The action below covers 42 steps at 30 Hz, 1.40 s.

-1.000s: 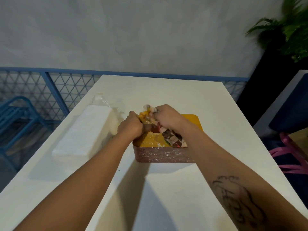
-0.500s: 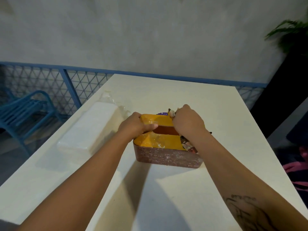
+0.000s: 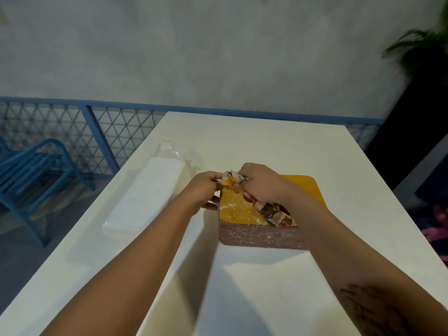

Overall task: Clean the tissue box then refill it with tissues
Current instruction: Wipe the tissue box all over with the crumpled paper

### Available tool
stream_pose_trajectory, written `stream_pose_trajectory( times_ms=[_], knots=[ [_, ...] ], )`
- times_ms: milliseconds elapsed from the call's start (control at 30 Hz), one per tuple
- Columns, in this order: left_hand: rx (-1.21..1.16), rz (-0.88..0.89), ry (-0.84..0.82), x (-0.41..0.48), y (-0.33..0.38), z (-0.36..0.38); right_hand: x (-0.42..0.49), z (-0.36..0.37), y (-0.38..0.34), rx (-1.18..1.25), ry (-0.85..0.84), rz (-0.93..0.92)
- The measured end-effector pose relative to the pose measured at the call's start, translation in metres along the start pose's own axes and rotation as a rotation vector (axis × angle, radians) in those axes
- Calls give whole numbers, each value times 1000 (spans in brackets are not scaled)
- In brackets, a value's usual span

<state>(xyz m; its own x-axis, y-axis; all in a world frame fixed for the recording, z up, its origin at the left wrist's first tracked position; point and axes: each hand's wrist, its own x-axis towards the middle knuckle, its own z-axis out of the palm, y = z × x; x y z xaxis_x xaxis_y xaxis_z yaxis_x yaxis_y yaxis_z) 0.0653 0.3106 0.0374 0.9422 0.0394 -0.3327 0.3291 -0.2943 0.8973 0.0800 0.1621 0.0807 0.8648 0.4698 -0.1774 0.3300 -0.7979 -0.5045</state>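
Observation:
A tissue box (image 3: 260,237) with a yellow top and glittery reddish-brown sides stands in the middle of the white table (image 3: 266,287). My left hand (image 3: 204,187) grips the box's far left corner, fingers curled over its edge. My right hand (image 3: 260,181) clutches a patterned multicoloured cloth (image 3: 274,212) and presses it on the yellow top near that same corner. The cloth trails back under my right wrist to the box's near right edge. A long white pack of tissues (image 3: 143,197) in clear plastic lies to the left of the box.
Behind the table runs a blue mesh railing (image 3: 97,127) below a grey wall. A blue chair (image 3: 31,175) stands on the floor at the left. At the right are a dark planter with a green plant (image 3: 421,52) and something pink (image 3: 436,229) low down.
My right hand with the cloth has slid from the box's middle-right back to the far left corner. My left hand keeps its hold on the box's left side.

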Motion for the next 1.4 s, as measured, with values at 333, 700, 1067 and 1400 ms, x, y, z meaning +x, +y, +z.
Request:
stream_pose_trajectory(
  times_ms=[333, 700, 1067, 1400],
  knots=[
    [-11, 27, -82, 6, -2, -8, -14, -34, 9, 204, 256, 291],
    [0, 102, -93, 10, -6, -11, 22, 12, 8, -126, 273, 234],
    [-2, 145, -46, 10, -12, -6, 7, 0, -14, -20, 81, 185],
    [19, 89, -168, 13, 1, -22, -10, -18, 4, 49, 290, 493]
  ],
)
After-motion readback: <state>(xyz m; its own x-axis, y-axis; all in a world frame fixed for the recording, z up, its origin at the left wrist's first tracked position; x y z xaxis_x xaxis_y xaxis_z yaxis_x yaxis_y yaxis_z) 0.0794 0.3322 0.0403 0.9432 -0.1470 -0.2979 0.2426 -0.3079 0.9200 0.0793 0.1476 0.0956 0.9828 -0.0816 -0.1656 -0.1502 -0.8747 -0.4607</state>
